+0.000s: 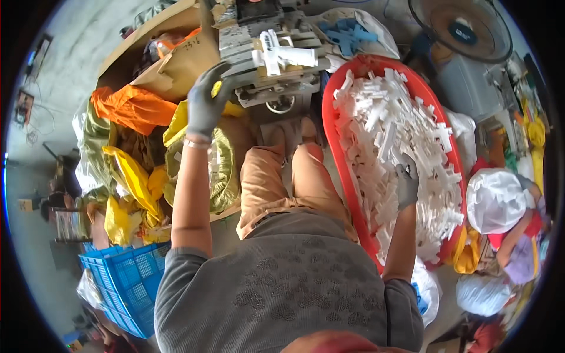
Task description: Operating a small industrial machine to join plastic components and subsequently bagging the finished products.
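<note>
Right hand (406, 185) closed among white plastic pieces (400, 129), left hand (206, 103) gripping machine (268, 53)

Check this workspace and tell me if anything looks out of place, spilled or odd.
Nothing looks spilled: the white plastic pieces stay heaped inside the red tub, where the right hand reaches. The left hand rests on the small machine. Bags crowd both sides, which looks cluttered but not damaged.

Daylight falls on a grey concrete floor (82, 41) up left of the hands. A blue plastic crate (126, 285) sits lower left, an electric fan (462, 26) upper right, stuffed white bags (497, 200) far right.
</note>
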### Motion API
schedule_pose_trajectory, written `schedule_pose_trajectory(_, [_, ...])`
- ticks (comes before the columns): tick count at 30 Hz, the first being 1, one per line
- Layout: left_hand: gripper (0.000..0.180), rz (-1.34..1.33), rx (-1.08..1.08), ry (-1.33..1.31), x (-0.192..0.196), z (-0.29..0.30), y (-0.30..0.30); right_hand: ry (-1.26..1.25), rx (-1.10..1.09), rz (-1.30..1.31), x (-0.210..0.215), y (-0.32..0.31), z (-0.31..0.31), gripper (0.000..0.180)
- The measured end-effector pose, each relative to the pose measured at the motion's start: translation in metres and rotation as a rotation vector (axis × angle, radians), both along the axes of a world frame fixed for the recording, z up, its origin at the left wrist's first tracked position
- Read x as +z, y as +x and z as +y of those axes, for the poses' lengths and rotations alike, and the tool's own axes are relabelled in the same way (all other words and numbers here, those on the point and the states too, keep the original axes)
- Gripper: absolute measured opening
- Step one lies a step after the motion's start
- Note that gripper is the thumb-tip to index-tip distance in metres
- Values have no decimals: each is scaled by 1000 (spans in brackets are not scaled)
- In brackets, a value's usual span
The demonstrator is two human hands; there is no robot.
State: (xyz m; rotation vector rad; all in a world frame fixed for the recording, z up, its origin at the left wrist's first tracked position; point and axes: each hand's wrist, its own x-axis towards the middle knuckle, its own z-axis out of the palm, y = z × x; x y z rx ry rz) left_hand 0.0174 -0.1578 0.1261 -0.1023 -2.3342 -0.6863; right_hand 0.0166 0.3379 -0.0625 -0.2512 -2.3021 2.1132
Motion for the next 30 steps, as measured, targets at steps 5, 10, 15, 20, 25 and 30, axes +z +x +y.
schedule_pose_trajectory(5, [41,-193,-104,-137,0,-8,-59,-218,65,51,76,-26,-60,37])
schedule_pose_trajectory(10, [33,-4,-118,5,6,-4,-51,-440,269,253,120,-74,-111,40])
schedule_pose_trajectory(15, [34,78,130,274,-35,-41,14,-222,567,272,175,-113,-195,35])
schedule_pose_trajectory(20, [36,-108,530,476,-93,-101,115,46,692,316,179,-153,-256,35])
schedule_pose_trajectory(25, [35,-207,727,431,-133,-104,178,276,827,257,186,-165,-266,36])
schedule_pose_trajectory(30, [29,-262,472,419,-135,-59,148,413,804,305,193,-144,-250,42])
